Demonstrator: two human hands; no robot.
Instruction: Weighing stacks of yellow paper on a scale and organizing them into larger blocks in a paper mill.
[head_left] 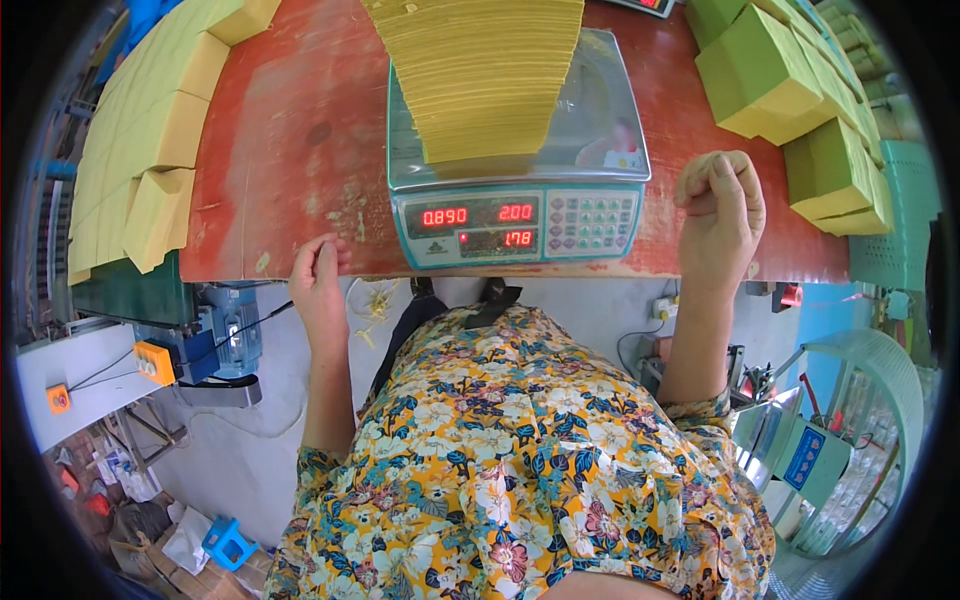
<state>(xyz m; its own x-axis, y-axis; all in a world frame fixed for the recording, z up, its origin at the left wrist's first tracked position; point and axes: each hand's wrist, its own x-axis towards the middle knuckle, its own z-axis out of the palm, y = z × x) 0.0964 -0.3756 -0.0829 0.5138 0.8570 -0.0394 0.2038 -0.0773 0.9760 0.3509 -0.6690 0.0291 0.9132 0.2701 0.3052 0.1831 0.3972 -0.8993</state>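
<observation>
A tall stack of yellow paper sheets (485, 75) stands on the steel pan of a digital counting scale (515, 215), whose red display is lit. My left hand (318, 285) rests at the front edge of the red-brown table (290, 130), fingers curled loosely, holding nothing, left of the scale. To the scale's right, my right hand (722, 215) lies on the table with its fingers folded in; nothing shows in it.
Bundles of yellow paper (145, 150) line the table's left side. Green-yellow bundles (800, 90) are piled at the right. A blue motor with an orange switch box (200, 345) sits below left, and a wire fan guard (860, 440) stands at lower right.
</observation>
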